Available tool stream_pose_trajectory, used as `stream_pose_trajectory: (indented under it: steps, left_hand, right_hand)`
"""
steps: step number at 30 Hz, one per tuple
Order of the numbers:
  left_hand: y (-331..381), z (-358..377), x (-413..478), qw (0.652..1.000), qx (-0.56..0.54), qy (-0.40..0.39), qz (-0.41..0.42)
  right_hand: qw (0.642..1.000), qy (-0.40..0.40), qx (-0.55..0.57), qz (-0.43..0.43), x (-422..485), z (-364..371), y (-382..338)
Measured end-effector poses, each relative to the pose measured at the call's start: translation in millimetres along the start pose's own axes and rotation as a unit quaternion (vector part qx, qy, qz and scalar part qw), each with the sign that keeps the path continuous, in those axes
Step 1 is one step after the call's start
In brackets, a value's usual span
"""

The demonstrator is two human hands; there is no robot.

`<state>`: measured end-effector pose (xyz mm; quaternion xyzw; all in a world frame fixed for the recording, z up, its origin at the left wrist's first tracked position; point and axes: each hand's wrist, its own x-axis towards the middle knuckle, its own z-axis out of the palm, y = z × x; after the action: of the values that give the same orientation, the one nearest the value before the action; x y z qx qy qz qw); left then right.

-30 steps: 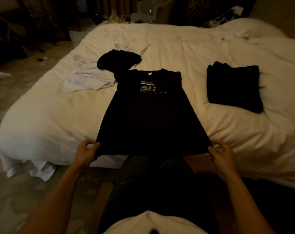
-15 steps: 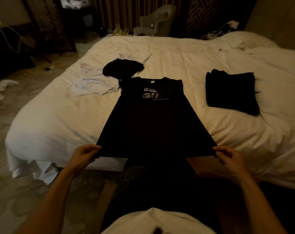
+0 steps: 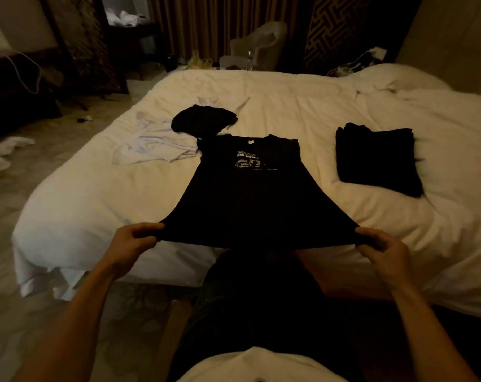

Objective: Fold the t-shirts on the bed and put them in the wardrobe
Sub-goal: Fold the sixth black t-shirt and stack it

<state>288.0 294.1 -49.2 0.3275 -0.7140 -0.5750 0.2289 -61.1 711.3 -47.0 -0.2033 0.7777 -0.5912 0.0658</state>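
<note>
A white top of soft plain fabric (image 3: 261, 366) is seen at the bottom edge of the view. A dark, faintly mottled legwear garment (image 3: 247, 312) is worn below it; trousers or shorts cannot be told. The left hand (image 3: 129, 244), the right hand (image 3: 382, 253) and both forearms are left bare.

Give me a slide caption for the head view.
The left hand and right hand pinch the hem corners of a black printed t-shirt spread on the bed, beside a folded black pile.
</note>
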Motion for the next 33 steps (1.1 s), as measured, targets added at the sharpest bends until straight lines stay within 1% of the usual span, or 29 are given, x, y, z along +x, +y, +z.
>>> stream_pose_trajectory:
  steps: [2,4,7,10,14,16,19,21,27,33]
  left_hand:
    - [7.1,-2.0,1.9,1.0,0.019,-0.017,0.012]
    - [14.0,-1.4,6.5,0.999,0.027,-0.002,0.025]
    - [23.9,-0.2,18.6,0.998,0.014,0.045,0.048]
    - [35.1,3.4,33.2,0.994,0.009,0.074,0.076]
    - [51.9,12.9,59.6,0.983,0.043,0.149,0.102]
    - [58.3,15.2,75.9,0.973,0.077,0.18,0.118]
    - [69.7,17.3,102.1,0.97,0.115,0.178,0.118]
    - [77.6,21.1,121.3,0.973,0.107,0.176,0.1]
    - [87.9,32.5,186.6,0.974,0.091,0.191,0.082]
    - [78.0,46.9,262.4,0.978,0.096,0.18,0.052]
  right_hand:
    - [0.999,0.015,-0.015,-0.036,1.7,3.3,-6.4]
    - [0.998,0.031,-0.017,-0.06,4.6,7.3,-13.9]
    - [0.996,0.043,-0.004,-0.082,13.2,12.3,-24.8]
    - [0.995,0.05,0.008,-0.084,25.5,14.3,-31.8]
    - [0.994,0.056,0.002,-0.096,47.5,15.5,-43.4]
    - [0.994,0.053,-0.007,-0.095,61.9,16.3,-51.4]
    - [0.993,0.064,-0.025,-0.094,87.9,19.4,-61.8]
    - [0.994,0.067,-0.025,-0.088,107.3,23.8,-68.6]
    - [0.996,0.06,-0.028,-0.065,173.3,48.0,-81.2]
    - [0.997,0.059,-0.052,-0.024,249.4,74.7,-63.7]
